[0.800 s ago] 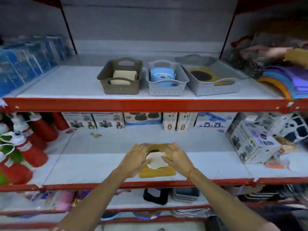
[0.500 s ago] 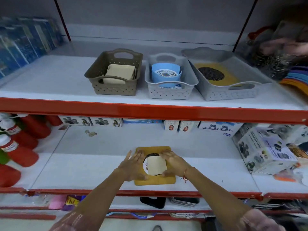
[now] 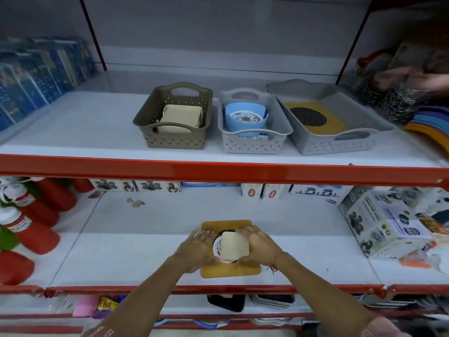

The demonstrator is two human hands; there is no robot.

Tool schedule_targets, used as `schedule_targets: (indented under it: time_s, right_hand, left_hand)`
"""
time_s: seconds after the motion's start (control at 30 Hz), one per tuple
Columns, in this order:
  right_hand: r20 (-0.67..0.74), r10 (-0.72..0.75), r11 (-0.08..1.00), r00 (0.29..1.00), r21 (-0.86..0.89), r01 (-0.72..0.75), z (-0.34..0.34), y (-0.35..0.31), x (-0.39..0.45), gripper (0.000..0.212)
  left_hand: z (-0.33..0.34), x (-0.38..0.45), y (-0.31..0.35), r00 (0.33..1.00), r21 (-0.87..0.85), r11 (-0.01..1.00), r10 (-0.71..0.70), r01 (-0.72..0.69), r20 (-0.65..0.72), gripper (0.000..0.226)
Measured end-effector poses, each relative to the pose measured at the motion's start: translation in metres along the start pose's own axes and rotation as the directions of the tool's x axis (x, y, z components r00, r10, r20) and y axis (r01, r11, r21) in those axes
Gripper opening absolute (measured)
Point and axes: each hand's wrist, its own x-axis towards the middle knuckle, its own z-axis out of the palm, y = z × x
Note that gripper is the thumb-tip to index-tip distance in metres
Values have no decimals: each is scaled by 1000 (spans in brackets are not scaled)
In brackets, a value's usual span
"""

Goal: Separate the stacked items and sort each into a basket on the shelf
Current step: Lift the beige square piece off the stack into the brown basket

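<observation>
On the upper shelf [image 3: 73,132] stand, from left, a brown basket [image 3: 175,117] holding cream squares, a small grey basket [image 3: 252,122] with a blue bowl, and a grey tray [image 3: 335,117] with a yellow board. Below, the left hand [image 3: 196,249] and right hand [image 3: 257,246] each grip a side of the cream square [image 3: 234,246] atop the stack on the yellow mat [image 3: 230,271], lower shelf centre.

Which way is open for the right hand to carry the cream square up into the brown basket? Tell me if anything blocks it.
Probably yes. The right hand is on the cream square atop the stack, and the brown basket sits open-topped on the upper shelf. Only the red shelf edge lies between, so the hand would have to come out around it.
</observation>
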Motion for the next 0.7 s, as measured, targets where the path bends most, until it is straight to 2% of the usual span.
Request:
schedule_targets:
  time_s: [0.23,0.43,0.53,0.63,0.7]
  right_hand:
    - [-117,-62,994,991,78,71,-45,-37,-42,95]
    - [-240,-190,981,952,-2,195,-109,-87,-86,94]
    - [-314,-270,961,910,-35,273,-143,-115,-104,91]
    - [-372,-339,941,864,-117,319,-176,-140,-114,88]
    - [-393,-367,930,843,-146,337,-197,-154,-114,88]
  left_hand:
    - [-30,-47,-4,944,-64,996,44,-69,-327,51]
    - [-82,-103,-5,814,-64,981,113,-181,-569,43]
    - [-118,-132,-4,703,-22,964,179,-266,-689,37]
    - [-153,-154,-2,501,158,932,312,-325,-808,36]
    - [-176,-163,-5,415,220,923,344,-317,-842,36]
